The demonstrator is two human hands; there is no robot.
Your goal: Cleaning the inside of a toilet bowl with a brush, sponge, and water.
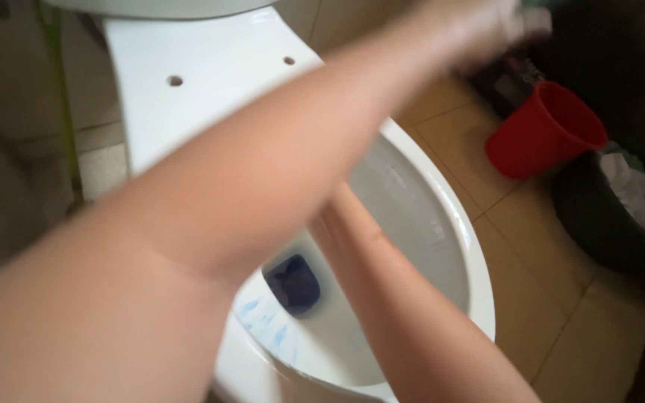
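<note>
We look down on a tan tiled floor [561, 298] and one white toilet bowl [442, 224], blue water [294, 283] at its bottom. Our right hand [330, 224] reaches inside, its grip hidden; our left hand [502, 19], blurred, stretches beyond the far rim, grip unclear. One red bucket [543, 130] lies tilted near a dark basin [599, 224].

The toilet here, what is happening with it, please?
A person leans over a white toilet that has no seat fitted. The right hand reaches down inside the bowl, mostly hidden behind the left arm. The left hand, blurred, stretches across toward the floor beyond the toilet. Blue liquid sits in the bowl. A red bucket lies tipped on the tiled floor.
</note>
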